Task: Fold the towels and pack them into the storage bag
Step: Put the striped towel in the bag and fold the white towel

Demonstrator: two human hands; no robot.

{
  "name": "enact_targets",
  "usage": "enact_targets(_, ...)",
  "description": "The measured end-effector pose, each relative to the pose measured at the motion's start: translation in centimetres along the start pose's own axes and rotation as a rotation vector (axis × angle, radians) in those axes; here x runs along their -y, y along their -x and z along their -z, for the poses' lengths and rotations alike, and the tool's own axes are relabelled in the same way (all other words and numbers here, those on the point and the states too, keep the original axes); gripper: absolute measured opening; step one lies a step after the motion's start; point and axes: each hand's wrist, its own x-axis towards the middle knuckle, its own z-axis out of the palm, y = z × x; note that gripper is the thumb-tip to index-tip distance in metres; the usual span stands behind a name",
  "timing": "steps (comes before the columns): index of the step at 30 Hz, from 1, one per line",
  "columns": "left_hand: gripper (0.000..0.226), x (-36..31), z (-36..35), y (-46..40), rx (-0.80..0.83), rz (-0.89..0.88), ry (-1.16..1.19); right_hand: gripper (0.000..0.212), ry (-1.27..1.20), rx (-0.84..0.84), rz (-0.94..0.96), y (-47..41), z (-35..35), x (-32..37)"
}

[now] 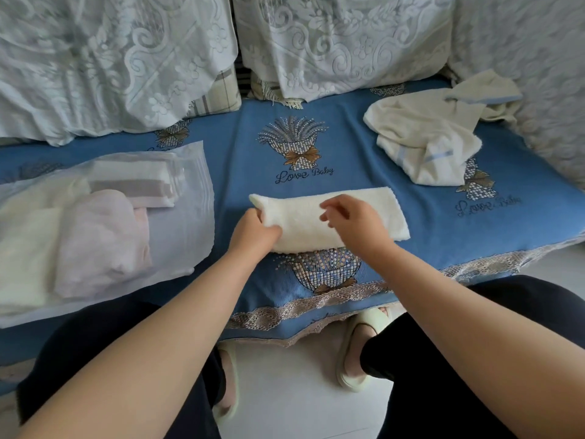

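A folded white towel [332, 217] lay on the blue sofa cover [240, 147], near its front edge. The left hand [253, 234] gripped the towel's left end, fingers curled round it. The right hand [354, 220] hovered over the towel's middle, fingers loosely spread and holding nothing. At left, a clear storage bag [186, 191] held folded towels. Far right lay an unfolded cream towel [424, 128].
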Motion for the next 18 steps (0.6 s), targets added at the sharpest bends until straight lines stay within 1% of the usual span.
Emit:
enact_targets(1, 0.032, -0.7, -0.5, 0.5, 0.000, -0.069, 0.095, 0.018, -0.123, -0.045, -0.100, -0.6, 0.6, -0.1)
enact_targets(3, 0.043, -2.3, -1.8, 1.4, 0.015, -0.191, 0.187, 0.017, -0.326, -0.087, -0.263, -1.6, 1.7, -0.3)
enact_targets(5, 0.051, -3.7, -3.2, 2.0, 0.058, -0.269, 0.169, 0.026, -0.415, -0.032, -0.357, -2.2, 2.3, -0.7)
enact_targets(7, 0.053, -4.8, -4.3, 2.5, 0.130, -0.311, 0.089, 0.039, -0.412, 0.047, -0.416, -2.4, 2.2, -1.1)
enact_targets(8, 0.053, -5.2, -4.8, 2.7, 0.183, -0.327, 0.062, 0.042, -0.374, 0.061, -0.426, -2.6, 1.9, -1.3)
enact_targets(10, 0.047, -5.6, -5.5, 3.0, 0.267, -0.354, 0.059, 0.044, -0.218, 0.033, -0.409, -2.7, 1.5, -1.7)
enact_targets(11, 0.044, -5.7, -5.8, 3.0, 0.268, -0.356, 0.066, 0.045, -0.162, 0.006, -0.398, -2.9, 1.4, -2.0)
enact_targets(12, 0.041, -5.7, -5.8, 2.9, 0.233, -0.356, 0.073, 0.044, -0.145, -0.017, -0.390, -3.0, 1.5, -2.2)
enact_targets(13, 0.038, -5.6, -5.8, 2.6, 0.153, -0.364, 0.063, 0.043, -0.156, -0.035, -0.385, -3.1, 1.6, -2.3)
enact_targets(15, 0.034, -5.1, -5.6, 1.8, -0.075, -0.379, -0.001, 0.041, -0.207, -0.067, -0.399, -3.3, 2.1, -2.6)
enact_targets(16, 0.033, -4.8, -5.4, 1.4, -0.142, -0.353, -0.015, 0.041, -0.227, -0.079, -0.415, -3.4, 2.3, -2.8)
enact_targets(17, 0.034, -4.6, -5.3, 1.1, -0.150, -0.310, 0.000, 0.041, -0.234, -0.086, -0.432, -3.5, 2.4, -2.9)
enact_targets(18, 0.034, -4.4, -5.3, 1.0, -0.112, -0.268, 0.051, 0.041, -0.236, -0.085, -0.449, -3.6, 2.5, -3.0)
